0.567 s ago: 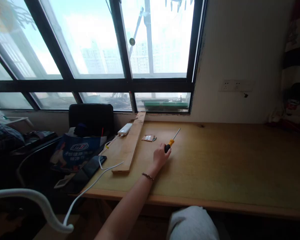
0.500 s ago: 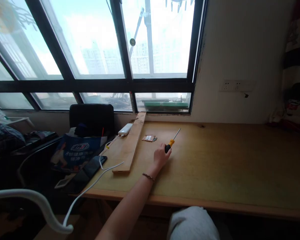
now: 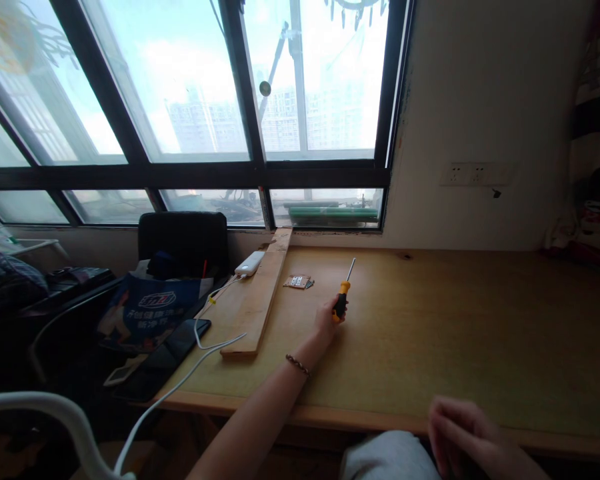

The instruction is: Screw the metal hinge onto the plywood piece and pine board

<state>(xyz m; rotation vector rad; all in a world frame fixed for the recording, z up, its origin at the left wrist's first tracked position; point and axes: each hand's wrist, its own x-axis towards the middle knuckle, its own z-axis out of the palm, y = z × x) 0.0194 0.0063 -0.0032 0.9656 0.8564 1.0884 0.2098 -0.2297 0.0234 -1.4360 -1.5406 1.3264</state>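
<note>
Right hand newly in, near right, blurred; whether it holds anything I can't tell. Left hand grips screwdriver, now more upright, right of screws. Both hands now at table.

Daylight poured through the window, its panes burnt nearly white, the buildings behind it bleached to a pale haze. Its frame stood almost black against that glare, the uprights at its left leaning steeply under wide-angle distortion. The table below the window carried a soft sheen closest to it and dulled with distance. There the screwdriver showed crisply enough, its shaft glinting, while the right hand, farther from the window, looked slightly blurred. Right of the window, the wall was grey and the curtain murky; below its left side, the chair sank into shadow.
</note>
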